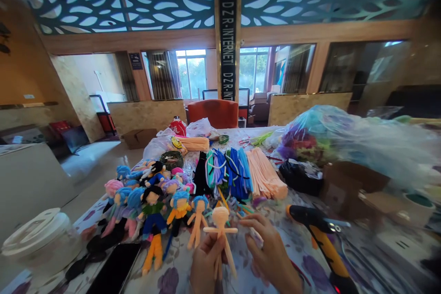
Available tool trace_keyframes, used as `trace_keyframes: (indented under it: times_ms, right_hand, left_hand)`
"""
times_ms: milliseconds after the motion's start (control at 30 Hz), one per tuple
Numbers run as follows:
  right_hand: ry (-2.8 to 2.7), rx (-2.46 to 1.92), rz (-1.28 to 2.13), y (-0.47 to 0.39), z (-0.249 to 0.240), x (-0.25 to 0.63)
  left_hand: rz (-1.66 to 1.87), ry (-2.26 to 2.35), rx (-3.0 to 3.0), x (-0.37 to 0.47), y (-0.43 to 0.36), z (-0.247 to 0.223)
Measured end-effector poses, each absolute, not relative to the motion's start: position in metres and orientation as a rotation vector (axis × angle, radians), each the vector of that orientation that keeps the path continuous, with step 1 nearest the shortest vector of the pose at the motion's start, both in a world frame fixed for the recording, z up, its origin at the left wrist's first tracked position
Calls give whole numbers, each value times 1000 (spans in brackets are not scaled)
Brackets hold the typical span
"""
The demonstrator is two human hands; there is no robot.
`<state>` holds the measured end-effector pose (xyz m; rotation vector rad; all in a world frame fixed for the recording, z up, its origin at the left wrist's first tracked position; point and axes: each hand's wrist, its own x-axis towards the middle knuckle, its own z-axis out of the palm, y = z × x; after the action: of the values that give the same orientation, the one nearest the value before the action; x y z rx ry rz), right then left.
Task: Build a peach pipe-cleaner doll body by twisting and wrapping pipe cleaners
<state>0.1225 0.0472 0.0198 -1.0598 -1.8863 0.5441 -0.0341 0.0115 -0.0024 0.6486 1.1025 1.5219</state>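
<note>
My left hand pinches the legs and lower body of a bare peach pipe-cleaner doll, held upright with its round head on top and both arms stretched sideways. To its right, my right hand is apart from the doll, fingers spread and slightly curled. A peach doll with blue hair lies just left of the held one. Further left is a crowd of finished-looking dolls, among them one with black hair and a green top. Behind the held doll lie bundles of blue pipe cleaners and peach pipe cleaners.
A yellow and black glue gun lies at the right, beside a cardboard box and large plastic bags. At the left are a phone and a lidded white bucket. An orange chair stands across the table.
</note>
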Motion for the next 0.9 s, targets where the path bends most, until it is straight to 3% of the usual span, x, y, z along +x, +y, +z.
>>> trace_keyframes:
  times_ms: [200,500,633,900]
  right_hand:
    - [-1762,-964,1128,39,20,111]
    - [-1562,-1022,1384,45,0,102]
    - [-1560,-1066,1360,49,3,108]
    - [-1974,-1252,832,46,5,111]
  left_hand:
    - [1480,1172,815,-32,7,-5]
    - [1345,1228,1027,-27,6,-14]
    - [1325,1252,1248,-34,2,1]
    - [1854,1916,1705,-117,24,48]
